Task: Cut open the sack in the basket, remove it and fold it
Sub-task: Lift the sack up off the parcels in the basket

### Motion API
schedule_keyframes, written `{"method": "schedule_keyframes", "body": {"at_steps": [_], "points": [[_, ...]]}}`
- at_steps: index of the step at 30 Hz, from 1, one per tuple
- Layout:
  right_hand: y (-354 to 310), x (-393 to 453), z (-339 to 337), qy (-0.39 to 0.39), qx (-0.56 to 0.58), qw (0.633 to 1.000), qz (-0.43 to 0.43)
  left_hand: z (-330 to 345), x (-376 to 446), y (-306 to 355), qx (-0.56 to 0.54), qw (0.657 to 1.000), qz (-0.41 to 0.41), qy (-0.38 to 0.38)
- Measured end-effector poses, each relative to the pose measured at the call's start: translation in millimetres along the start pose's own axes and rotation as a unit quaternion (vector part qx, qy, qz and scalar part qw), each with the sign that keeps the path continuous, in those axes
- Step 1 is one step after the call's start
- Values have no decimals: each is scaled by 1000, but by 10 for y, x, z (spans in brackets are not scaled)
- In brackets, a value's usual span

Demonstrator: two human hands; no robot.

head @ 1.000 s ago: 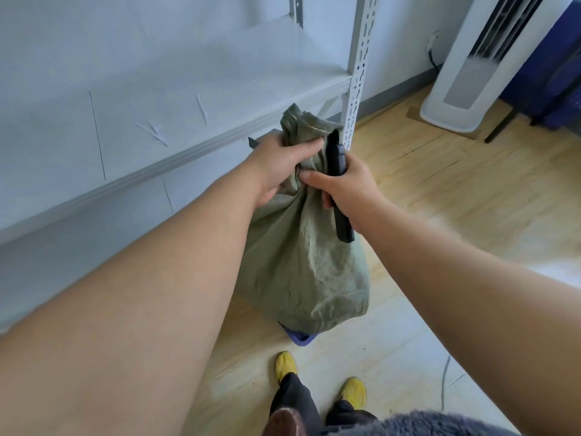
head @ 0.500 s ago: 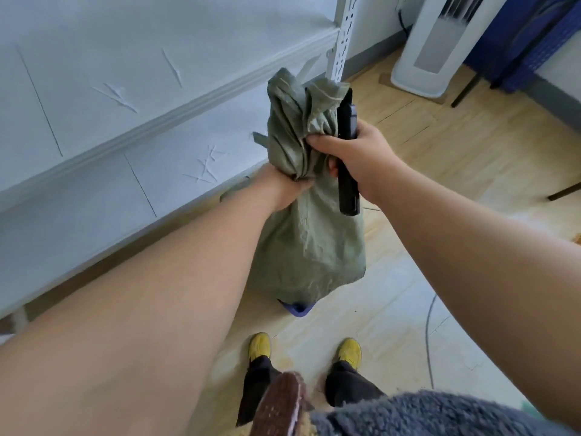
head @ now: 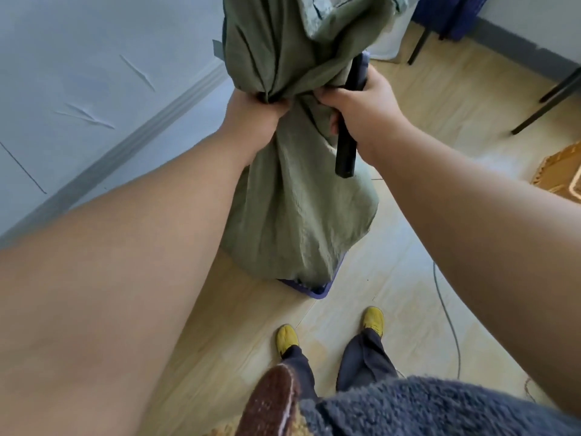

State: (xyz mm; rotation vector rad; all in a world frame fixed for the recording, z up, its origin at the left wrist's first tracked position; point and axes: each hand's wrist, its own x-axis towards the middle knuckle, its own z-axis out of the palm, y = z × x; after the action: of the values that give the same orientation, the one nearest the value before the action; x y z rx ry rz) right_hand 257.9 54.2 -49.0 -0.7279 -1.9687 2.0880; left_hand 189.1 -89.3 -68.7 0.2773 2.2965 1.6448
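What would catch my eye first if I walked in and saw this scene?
A big olive-green sack fills the middle, bunched at its neck by both hands: the left hand and the right hand, which also grips a black tool against the cloth. Under the sack's bottom a corner of a purple basket peeks out, just ahead of two yellow shoes on the pale wood floor.

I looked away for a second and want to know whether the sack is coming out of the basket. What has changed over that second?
The green sack has been drawn upward, its gathered top now rising out of view, and more fabric stands above the left hand and right hand. Unchanged: both hands grip the neck, the right also holds the black tool, and the sack's bottom covers the purple basket.
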Motion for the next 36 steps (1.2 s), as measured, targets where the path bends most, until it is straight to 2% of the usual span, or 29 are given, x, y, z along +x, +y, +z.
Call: {"method": "schedule_keyframes", "body": {"at_steps": [4, 8, 12, 17, 19, 22, 23, 25, 26, 27, 28, 29, 31, 36], "points": [[-52, -21, 69, 15, -12, 1000, 8, -44, 69, 20, 9, 1000, -1, -17], [-177, -39, 96, 39, 32, 998, -37, -86, 125, 120, -4, 998, 51, 40], [-58, -113, 100, 22, -14, 1000, -9, -90, 97, 72, 28, 999, -8, -22], [188, -215, 118, -55, -149, 987, 38, -116, 111, 54, -68, 993, -91, -37], [282, -223, 229, -34, -182, 982, 42, -125, 75, 51, -66, 991, -91, -71], [350, -183, 270, 44, -128, 990, 42, -186, 13, -15, -67, 988, -48, -132], [369, -157, 247, 63, -111, 991, 44, -238, -5, -58, -31, 989, -26, -140], [382, -121, 190, 87, -101, 990, 55, -363, -35, -206, 149, 981, -12, -126], [382, -108, 173, 92, -102, 989, 60, -419, -67, -306, 267, 955, -33, -127], [378, -101, 169, 91, -104, 988, 64, -452, -123, -406, 371, 915, -70, -142], [366, -102, 180, 87, -107, 988, 66, -450, -184, -499, 435, 878, -111, -167], [348, -107, 200, 79, -105, 989, 65, -419, -236, -568, 455, 859, -141, -191], [295, -115, 238, 68, -95, 991, 58, -312, -257, -629, 410, 876, -159, -200], [173, -81, 242, 87, -63, 994, 26, -262, -172, -518, 305, 945, -92, -76]]}}
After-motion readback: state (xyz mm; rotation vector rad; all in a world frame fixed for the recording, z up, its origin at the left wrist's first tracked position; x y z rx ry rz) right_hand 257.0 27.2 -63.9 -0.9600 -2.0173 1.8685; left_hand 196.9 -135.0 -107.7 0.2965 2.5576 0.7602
